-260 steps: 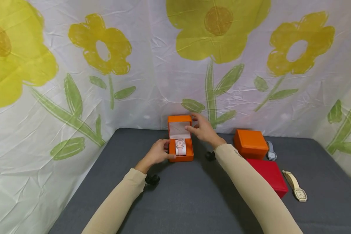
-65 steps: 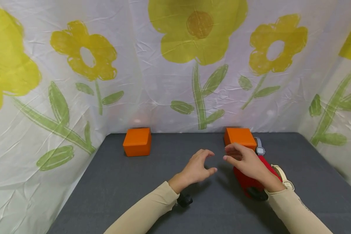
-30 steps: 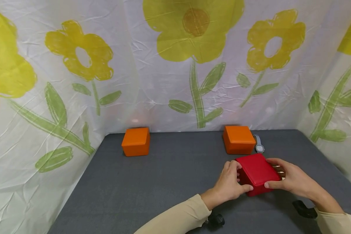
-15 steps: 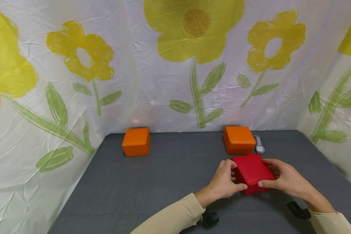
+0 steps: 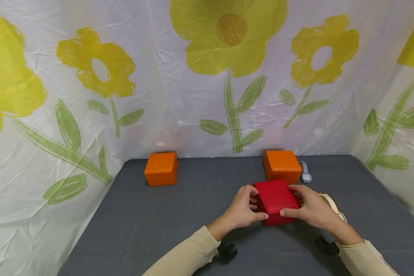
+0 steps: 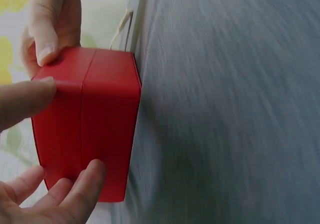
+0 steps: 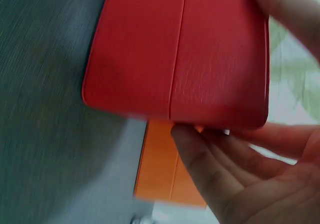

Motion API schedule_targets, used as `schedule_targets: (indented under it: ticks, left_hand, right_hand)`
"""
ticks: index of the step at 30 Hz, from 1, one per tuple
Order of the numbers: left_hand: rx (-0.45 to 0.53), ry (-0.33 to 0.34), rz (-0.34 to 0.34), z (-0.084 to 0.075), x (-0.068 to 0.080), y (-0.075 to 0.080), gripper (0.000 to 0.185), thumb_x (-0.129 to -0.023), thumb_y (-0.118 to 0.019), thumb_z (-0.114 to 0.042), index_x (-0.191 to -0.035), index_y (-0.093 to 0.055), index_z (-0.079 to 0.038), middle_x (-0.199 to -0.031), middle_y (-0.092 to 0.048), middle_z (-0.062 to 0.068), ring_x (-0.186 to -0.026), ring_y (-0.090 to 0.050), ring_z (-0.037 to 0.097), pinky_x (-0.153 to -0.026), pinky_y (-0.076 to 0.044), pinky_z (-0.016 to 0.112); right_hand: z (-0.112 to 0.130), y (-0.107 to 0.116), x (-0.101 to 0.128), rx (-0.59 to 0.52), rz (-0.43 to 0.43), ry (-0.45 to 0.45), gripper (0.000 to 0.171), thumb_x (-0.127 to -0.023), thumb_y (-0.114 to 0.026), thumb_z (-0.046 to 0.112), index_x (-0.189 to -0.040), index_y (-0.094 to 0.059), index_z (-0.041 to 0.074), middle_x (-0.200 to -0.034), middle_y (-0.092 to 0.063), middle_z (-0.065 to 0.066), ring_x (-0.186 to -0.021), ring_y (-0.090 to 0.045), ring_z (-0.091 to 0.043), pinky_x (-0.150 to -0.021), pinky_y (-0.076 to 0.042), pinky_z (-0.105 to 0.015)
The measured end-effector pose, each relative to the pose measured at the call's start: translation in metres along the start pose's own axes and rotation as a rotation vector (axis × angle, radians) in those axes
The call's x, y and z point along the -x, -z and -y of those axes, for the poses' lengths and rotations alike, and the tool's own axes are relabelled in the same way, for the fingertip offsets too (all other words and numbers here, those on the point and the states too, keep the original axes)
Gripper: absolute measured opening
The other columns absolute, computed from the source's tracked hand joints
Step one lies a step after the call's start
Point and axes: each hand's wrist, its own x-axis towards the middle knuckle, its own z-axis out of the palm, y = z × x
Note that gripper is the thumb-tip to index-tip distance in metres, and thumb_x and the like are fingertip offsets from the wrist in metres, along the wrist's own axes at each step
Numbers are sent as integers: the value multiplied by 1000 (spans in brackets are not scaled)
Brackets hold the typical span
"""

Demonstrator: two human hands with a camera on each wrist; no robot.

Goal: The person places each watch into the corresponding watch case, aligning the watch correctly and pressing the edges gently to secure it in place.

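Observation:
A closed red box is between both hands, right of the middle of the dark grey table. My left hand grips its left side, thumb at the front corner and fingers along the side. My right hand holds the right side, with its thumb on the front top edge. The left wrist view shows the seam of the red box running unbroken, so its lid is down. Whether its base touches the table, I cannot tell.
A closed orange box stands at the back left. Another orange box sits directly behind the red one, beside a grey-blue watch. A cream-strapped watch lies partly hidden behind my right hand. A flowered cloth hangs behind the table.
Both hands have slid the red box leftward over the last second. Earlier, an orange box with a pink watch stood open at centre back; a closed one now sits at back left.

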Motion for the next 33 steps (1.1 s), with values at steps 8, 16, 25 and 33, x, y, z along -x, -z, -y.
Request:
schedule_targets:
  ticks: [8,16,25,33]
  left_hand:
    - [5,7,18,10,8,38,58,-76,-81,-16,-119,-44,-7,-116,-47,5,-100,-56,18,-83,-53,27]
    - [15,19,10,27,21,73,58,-74,-82,-13,-117,-44,-7,-117,-47,6,-101,-56,20,-83,-53,29]
    - [29,7,5,40,36,99,59,-75,-81,-11,-119,-43,-4,-120,-47,8,-103,-56,23,-86,-52,34]
    - [66,18,-9,43,43,113,60,-77,-79,-8,-123,-42,-2,-123,-48,13,-106,-56,29,-90,-51,41]
  right_hand:
    - [25,-23,-18,11,-21,14,91,-71,-82,45,-132,-43,-10,-121,-55,-22,-95,-57,-28,-74,-54,-38]
    - [53,-50,-34,-21,-16,1,92,-71,-81,47,-134,-43,-9,-122,-52,-20,-96,-53,-27,-75,-53,-39]
    - [73,-75,-45,-38,-42,-13,87,-70,-82,47,-130,-48,-5,-117,-55,-15,-93,-53,-25,-72,-53,-36]
    - [90,-82,-52,-49,-35,-20,84,-70,-82,45,-130,-48,-3,-113,-55,-12,-92,-52,-24,-72,-53,-35]
